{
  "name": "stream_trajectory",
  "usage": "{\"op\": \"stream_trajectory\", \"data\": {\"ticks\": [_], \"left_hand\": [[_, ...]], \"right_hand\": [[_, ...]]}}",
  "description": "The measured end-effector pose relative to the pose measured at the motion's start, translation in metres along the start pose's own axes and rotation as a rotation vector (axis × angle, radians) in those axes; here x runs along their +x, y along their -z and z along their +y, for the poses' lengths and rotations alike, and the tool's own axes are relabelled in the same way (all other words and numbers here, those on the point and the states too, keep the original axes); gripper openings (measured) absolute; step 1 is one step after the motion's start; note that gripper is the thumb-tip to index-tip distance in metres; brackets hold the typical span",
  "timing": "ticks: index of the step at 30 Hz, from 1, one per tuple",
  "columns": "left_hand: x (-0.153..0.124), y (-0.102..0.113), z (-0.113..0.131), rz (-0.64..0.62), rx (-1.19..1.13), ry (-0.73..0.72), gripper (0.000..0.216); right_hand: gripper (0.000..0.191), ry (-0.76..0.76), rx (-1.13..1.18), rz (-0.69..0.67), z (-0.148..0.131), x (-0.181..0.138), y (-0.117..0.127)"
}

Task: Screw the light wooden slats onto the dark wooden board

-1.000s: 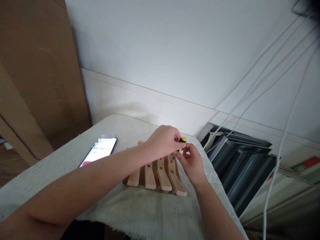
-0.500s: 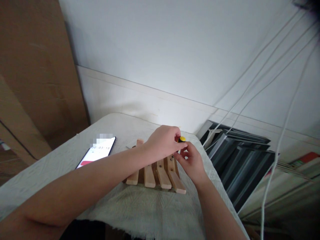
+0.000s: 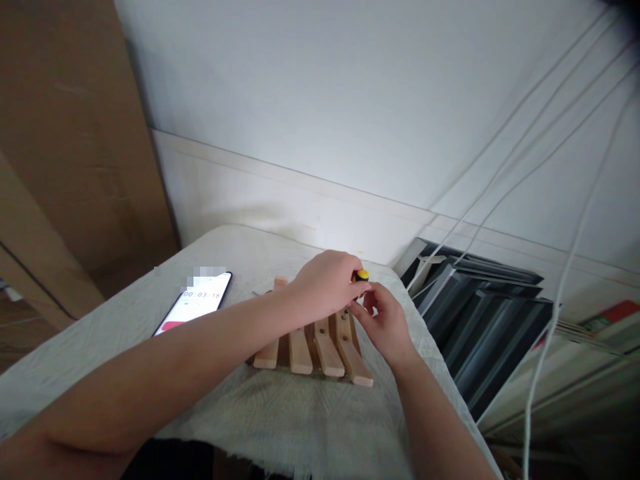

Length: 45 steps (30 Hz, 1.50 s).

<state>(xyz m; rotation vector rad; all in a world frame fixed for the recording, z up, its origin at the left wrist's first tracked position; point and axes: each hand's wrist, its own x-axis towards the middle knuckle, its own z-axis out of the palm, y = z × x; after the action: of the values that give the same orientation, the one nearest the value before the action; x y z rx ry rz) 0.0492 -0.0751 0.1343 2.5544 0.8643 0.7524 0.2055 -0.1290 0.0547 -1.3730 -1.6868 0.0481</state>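
Note:
A wooden slatted piece [image 3: 320, 350] made of several light slats lies on a table covered with a pale cloth [image 3: 280, 427]. My left hand [image 3: 327, 283] is closed round the yellow-and-black handle of a screwdriver [image 3: 361, 275], held upright over the far right slat. My right hand [image 3: 383, 323] sits just right of it, fingers curled and pinched near the tool's lower end; what they pinch is hidden. Dark screws show in the slats.
A phone [image 3: 195, 303] with a lit timer screen lies on the cloth to the left. Brown cardboard [image 3: 75, 147] leans at the left. Dark metal panels [image 3: 480, 313] lie beyond the table's right edge, and white cables [image 3: 560, 293] hang there.
The screwdriver handle sits slightly lower and more covered by my left hand than one second ago. Both hands stay at the same spot on the right slat.

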Motion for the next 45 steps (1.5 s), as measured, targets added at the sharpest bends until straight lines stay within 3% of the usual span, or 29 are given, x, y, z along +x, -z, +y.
{"op": "stream_trajectory", "data": {"ticks": [3, 7, 14, 16, 20, 22, 29, 35, 40, 45], "left_hand": [[-0.001, 0.000, 0.001, -0.017, 0.026, -0.061, 0.020], [-0.002, -0.002, 0.001, 0.068, 0.094, -0.075, 0.029], [0.003, -0.001, -0.004, -0.026, 0.088, -0.221, 0.023], [0.003, -0.001, -0.005, -0.030, 0.051, -0.207, 0.023], [0.002, 0.001, -0.003, 0.063, -0.048, -0.017, 0.024], [0.001, 0.002, 0.000, 0.087, -0.079, 0.011, 0.022], [0.000, 0.003, 0.005, 0.109, -0.006, 0.019, 0.020], [0.002, 0.003, 0.001, 0.010, -0.082, -0.069, 0.020], [0.003, 0.000, -0.001, 0.071, -0.146, 0.023, 0.030], [0.004, -0.003, -0.005, 0.076, -0.167, -0.093, 0.018]], "right_hand": [[0.015, 0.042, 0.013, -0.031, -0.002, 0.000, 0.001], [0.012, 0.019, 0.044, -0.012, 0.003, 0.000, -0.001], [0.015, -0.026, 0.155, -0.030, 0.006, -0.002, -0.001], [0.015, -0.021, 0.157, -0.043, 0.005, -0.002, 0.000], [0.021, -0.090, 0.132, -0.012, 0.008, -0.002, -0.002], [0.025, -0.133, 0.140, 0.009, 0.011, -0.002, -0.003], [0.026, -0.135, 0.222, -0.037, 0.011, -0.001, -0.004], [0.018, -0.125, 0.292, -0.133, 0.006, -0.002, -0.001], [0.025, -0.187, 0.235, -0.070, 0.015, -0.002, -0.006], [0.027, -0.176, 0.242, -0.107, 0.014, -0.002, -0.003]]}}
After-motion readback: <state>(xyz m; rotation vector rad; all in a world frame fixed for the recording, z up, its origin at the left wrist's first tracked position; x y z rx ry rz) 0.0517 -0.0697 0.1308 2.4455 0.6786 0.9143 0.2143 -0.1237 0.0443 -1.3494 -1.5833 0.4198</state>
